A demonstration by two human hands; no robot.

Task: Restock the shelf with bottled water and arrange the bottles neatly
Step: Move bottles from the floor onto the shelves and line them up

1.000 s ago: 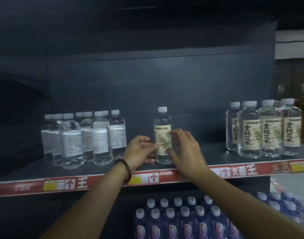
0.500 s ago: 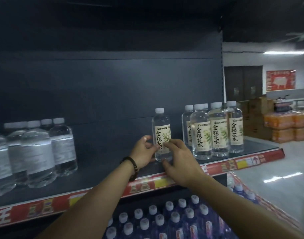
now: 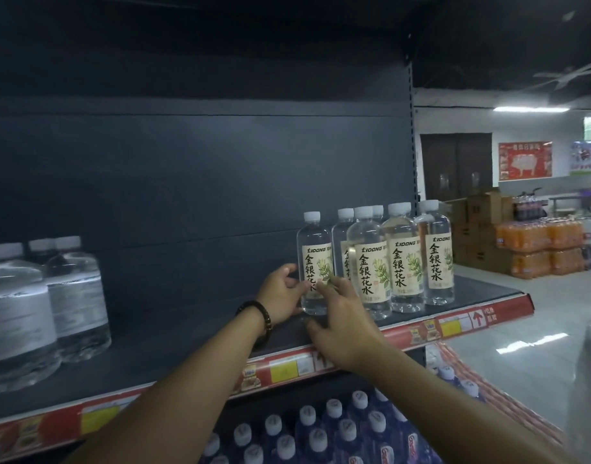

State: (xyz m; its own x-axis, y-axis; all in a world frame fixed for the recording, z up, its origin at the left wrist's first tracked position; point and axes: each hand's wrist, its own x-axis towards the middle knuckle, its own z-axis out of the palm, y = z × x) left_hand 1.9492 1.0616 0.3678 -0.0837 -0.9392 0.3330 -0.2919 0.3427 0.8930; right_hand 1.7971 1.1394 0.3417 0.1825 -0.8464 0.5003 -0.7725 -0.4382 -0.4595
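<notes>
Now: bottle (image 3: pixel 316 262) stands upright on shelf (image 3: pixel 187 346) just beside matching row (image 3: pixel 403 262); left hand (image 3: pixel 280 296) grips its lower side, right hand (image 3: pixel 344 326) presses straightish fingers (image 3: pixel 337 285) against the label.

A dark shelf (image 3: pixel 187 343) carries clear bottles (image 3: pixel 73 296) at left and, well apart, cream-labelled bottles (image 3: pixel 401 266) at its right end.

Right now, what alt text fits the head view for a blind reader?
A person steadies one upright labelled bottle on a dark shelf: the left hand holds its lower side, the right hand touches its label. It stands just left of a cluster of matching bottles; plain clear bottles stand far left.
</notes>
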